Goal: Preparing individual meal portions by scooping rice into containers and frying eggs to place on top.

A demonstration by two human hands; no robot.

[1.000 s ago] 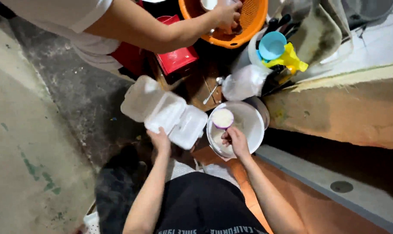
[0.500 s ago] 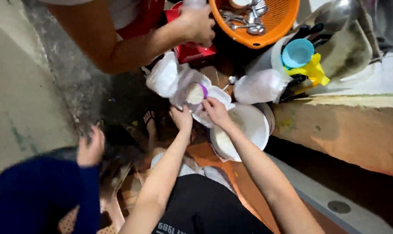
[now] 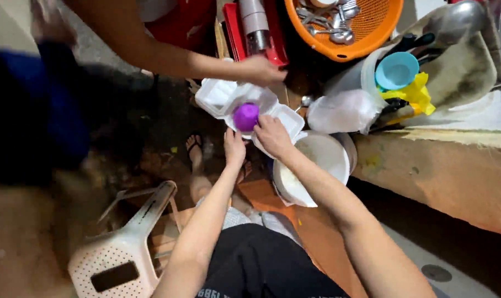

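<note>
Our right hand (image 3: 271, 135) clamps a purple cup (image 3: 246, 116) upside down over an open white foam container (image 3: 228, 99), which our left hand (image 3: 234, 148) grips from below.

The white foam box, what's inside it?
A purple cup, upside down, sits in the open white foam box, with the right hand on it. Whatever lies under the cup is hidden.

Co-worker's hand (image 3: 264, 70), white pot (image 3: 316, 165) seemingly hemming foam box (image 3: 236, 102).

Centre frame, the left hand (image 3: 235, 148) supports an open white foam clamshell box (image 3: 228, 99) while the right hand (image 3: 271, 136) presses a purple cup (image 3: 246, 116) into it; another person's hand (image 3: 264, 70) touches the box's upper edge.
</note>
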